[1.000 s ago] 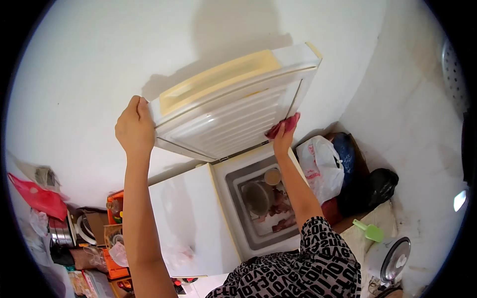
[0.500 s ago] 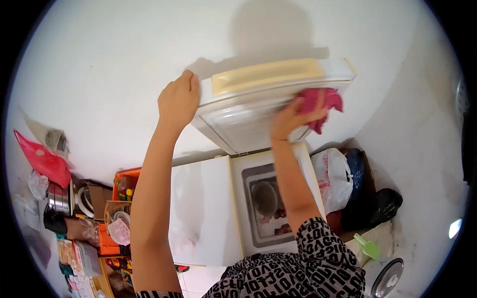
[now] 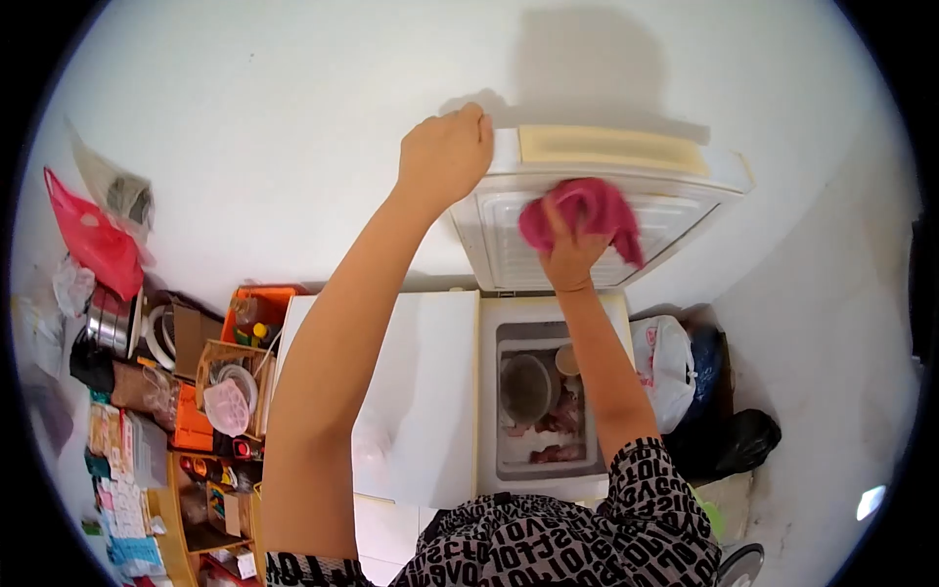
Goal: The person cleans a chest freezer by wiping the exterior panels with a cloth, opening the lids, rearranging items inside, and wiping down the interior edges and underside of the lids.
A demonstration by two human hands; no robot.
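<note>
A chest freezer's lid point(image 3: 675, 205) stands raised against the wall, its ribbed inner face toward me. My left hand point(image 3: 445, 157) is closed around the lid's upper left corner. In my right hand point(image 3: 575, 256) is a crumpled magenta cloth point(image 3: 592, 210), pressed against the inner face left of its middle. Below, the open freezer compartment point(image 3: 489, 421) holds a round grey bowl point(image 3: 526, 389), a smaller pale round container point(image 3: 567, 360) and reddish pieces that look like frozen meat point(image 3: 558, 453). My right forearm covers part of the compartment's right side.
The freezer's closed white top point(image 3: 421, 391) lies left of the opening. A white plastic bag point(image 3: 665, 372) and a black bag point(image 3: 748, 440) sit at right. Crowded shelves with an orange crate point(image 3: 256, 311) and a pink basket point(image 3: 227, 406) stand left; a red bag point(image 3: 93, 240) hangs there.
The cloth in my right hand has moved left across the lid's inner face, from near its right edge. My left hand keeps its grip on the corner. The view has shifted.
</note>
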